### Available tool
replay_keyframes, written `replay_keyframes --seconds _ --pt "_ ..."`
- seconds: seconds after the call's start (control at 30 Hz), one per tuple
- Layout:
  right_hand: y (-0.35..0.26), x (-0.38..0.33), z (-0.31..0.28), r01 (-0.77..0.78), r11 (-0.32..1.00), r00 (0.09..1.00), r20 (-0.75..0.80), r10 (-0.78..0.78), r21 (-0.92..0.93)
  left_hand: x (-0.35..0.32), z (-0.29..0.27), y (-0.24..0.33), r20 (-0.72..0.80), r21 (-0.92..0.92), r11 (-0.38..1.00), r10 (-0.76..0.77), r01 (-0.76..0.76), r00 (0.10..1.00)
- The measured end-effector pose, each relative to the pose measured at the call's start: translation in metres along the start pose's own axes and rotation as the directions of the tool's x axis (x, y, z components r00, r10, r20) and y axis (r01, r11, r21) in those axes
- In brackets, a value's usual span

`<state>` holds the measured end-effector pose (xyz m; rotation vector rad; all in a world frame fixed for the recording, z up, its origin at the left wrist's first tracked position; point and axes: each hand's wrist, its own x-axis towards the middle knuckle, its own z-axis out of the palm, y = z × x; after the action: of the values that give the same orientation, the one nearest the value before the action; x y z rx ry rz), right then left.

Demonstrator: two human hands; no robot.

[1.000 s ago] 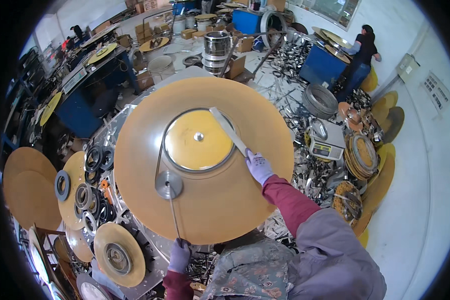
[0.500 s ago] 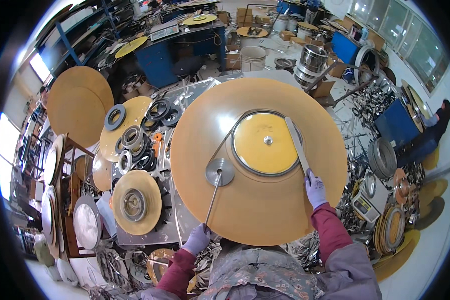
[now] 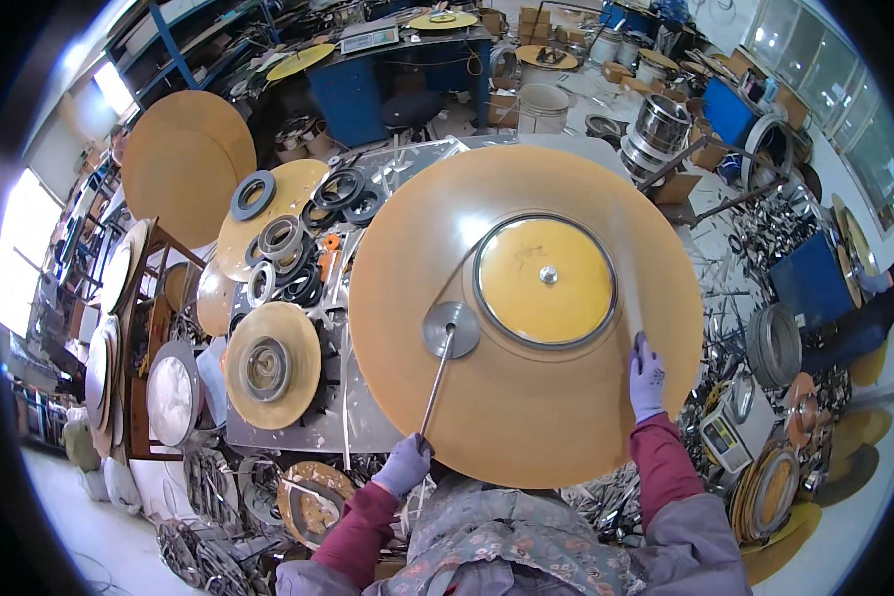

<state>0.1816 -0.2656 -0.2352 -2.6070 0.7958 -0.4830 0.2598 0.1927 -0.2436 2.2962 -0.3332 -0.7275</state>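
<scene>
A large tan disc (image 3: 526, 427) lies in front of me, bearing a yellow round plate (image 3: 566, 303) with a metal knob at its centre. Thin metal ring (image 3: 479, 303) windings circle the yellow plate, and a narrow strip runs from them to a small grey disc (image 3: 435, 333). My left hand (image 3: 403, 465), gloved in lavender, is closed around the near end of a thin metal rod (image 3: 433, 392); its far tip meets the grey disc's centre. My right hand (image 3: 647, 379) grips a long flat bar (image 3: 630, 283), smeared by motion, right of the ring and apart from it.
On the left of the grey worktable (image 3: 363, 397) sit several dark and grey rings (image 3: 253, 195) and a smaller tan disc (image 3: 303, 348). A digital scale (image 3: 727, 440) and heaps of metal scrap (image 3: 750, 233) lie at the right, where another person (image 3: 859, 308) stands. Behind is a blue desk (image 3: 353, 104).
The flat bar in my right hand has swung away from the ring to the right. My left hand keeps the rod at the grey disc. The whole view has shifted slightly.
</scene>
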Motion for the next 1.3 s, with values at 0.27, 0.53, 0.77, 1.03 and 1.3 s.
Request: replay_keyframes --seconds 0.27,0.53,0.77,1.03,1.3 --pt "0.018 0.012 -0.004 -0.026 1.0 0.995 0.092 0.025 0.006 -0.005 0.018 0.014 -0.012 0.078 0.997 0.003 -0.002 1.0" --pt "0.053 0.024 0.002 0.184 0.981 0.981 0.073 -0.179 -0.056 -0.012 0.03 0.028 0.016 0.036 0.992 -0.124 0.123 0.992" --pt "0.048 0.03 0.001 0.093 0.994 0.994 0.045 -0.095 0.056 -0.01 0.049 0.003 -0.01 -0.005 0.996 -0.085 0.085 0.996" --pt "0.053 0.02 0.006 0.072 0.997 0.987 0.146 -0.07 -0.013 0.011 0.026 0.021 0.018 0.045 0.992 -0.115 0.114 0.993" --pt "0.033 -0.011 0.0 0.004 1.0 0.999 0.035 -0.003 -0.013 0.016 0.006 0.016 0.034 0.028 0.996 -0.087 0.086 0.996"
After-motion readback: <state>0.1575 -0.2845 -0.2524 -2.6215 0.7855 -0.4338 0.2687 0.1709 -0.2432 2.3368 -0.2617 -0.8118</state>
